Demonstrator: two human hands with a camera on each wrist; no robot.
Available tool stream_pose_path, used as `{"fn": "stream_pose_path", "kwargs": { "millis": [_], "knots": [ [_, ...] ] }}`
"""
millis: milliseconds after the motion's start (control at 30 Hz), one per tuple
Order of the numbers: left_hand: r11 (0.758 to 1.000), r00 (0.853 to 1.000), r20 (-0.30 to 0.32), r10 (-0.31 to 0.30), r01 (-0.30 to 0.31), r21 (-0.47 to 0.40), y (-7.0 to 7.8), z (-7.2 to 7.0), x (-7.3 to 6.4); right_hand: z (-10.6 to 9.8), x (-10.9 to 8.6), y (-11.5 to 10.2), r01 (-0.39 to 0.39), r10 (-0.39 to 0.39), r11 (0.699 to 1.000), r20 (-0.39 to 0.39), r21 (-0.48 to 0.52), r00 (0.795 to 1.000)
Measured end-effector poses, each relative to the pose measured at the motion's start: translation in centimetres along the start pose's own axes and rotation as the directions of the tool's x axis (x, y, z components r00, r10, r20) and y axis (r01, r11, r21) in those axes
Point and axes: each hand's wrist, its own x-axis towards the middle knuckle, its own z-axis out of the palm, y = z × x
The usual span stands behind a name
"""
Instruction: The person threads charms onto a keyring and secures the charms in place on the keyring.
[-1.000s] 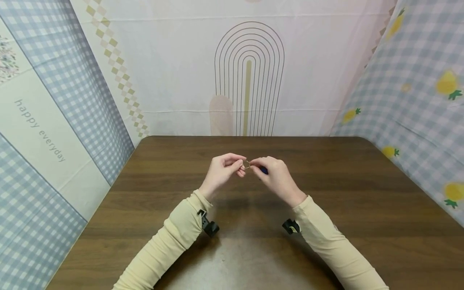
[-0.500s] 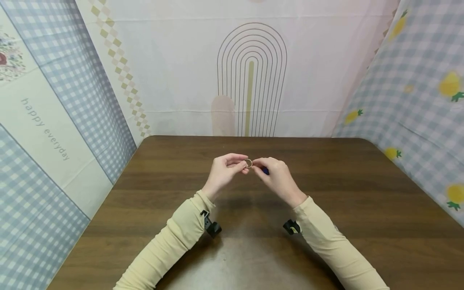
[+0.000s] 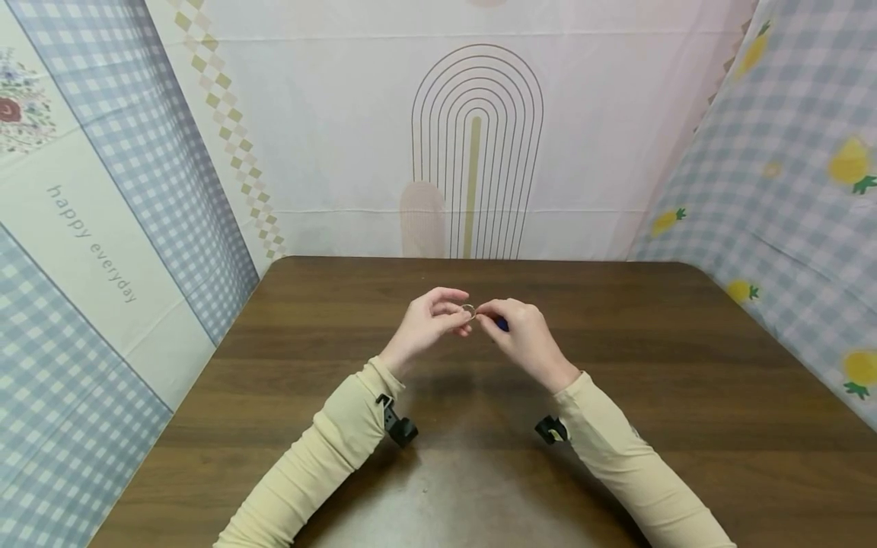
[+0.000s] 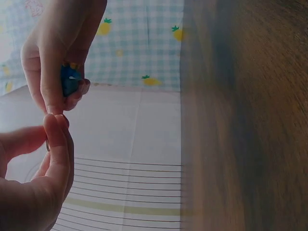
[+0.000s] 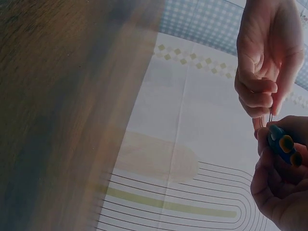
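Observation:
A thin metal split ring (image 3: 474,310) sits between my two hands, held up over the wooden table. My left hand (image 3: 426,323) pinches it between thumb and fingers, with the index finger raised above it. From the other side my right hand (image 3: 522,331) comes in, thumb and index fingertip pinched together at the ring's edge. A small blue rubbery figure (image 5: 283,144) with orange round parts is tucked in the right hand's fingers, like a keychain charm. In the left wrist view the blue figure (image 4: 70,79) shows below the right palm; much of it is hidden by fingers.
The dark wooden table (image 3: 308,304) extends beneath both forearms. A pale cloth (image 3: 329,137) with arch lines hangs behind its far edge, and checked cloths (image 3: 774,205) hang at the sides. Each wrist carries a small black camera (image 3: 402,431).
The ring has turned and shifted slightly between the fingertips. My left index finger has lifted away from the thumb, while the right hand stays nearly still. The head view has swung slightly left.

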Motion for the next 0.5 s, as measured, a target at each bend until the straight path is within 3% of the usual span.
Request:
{"fn": "stream_pose_path", "kwargs": {
  "millis": [267, 500],
  "knots": [
    [0.998, 0.996, -0.087, 0.006, -0.012, -0.060, 0.03, 0.26, -0.05, 0.02, 0.00, -0.05, 0.003, -0.003, 1.000, -0.015, 0.001, 1.000],
    [0.999, 0.995, -0.095, 0.036, -0.036, 0.009, 0.07, 0.15, -0.11, 0.15, 0.08, -0.16, 0.029, -0.029, 1.000, 0.018, -0.004, 0.999]
  ]
}}
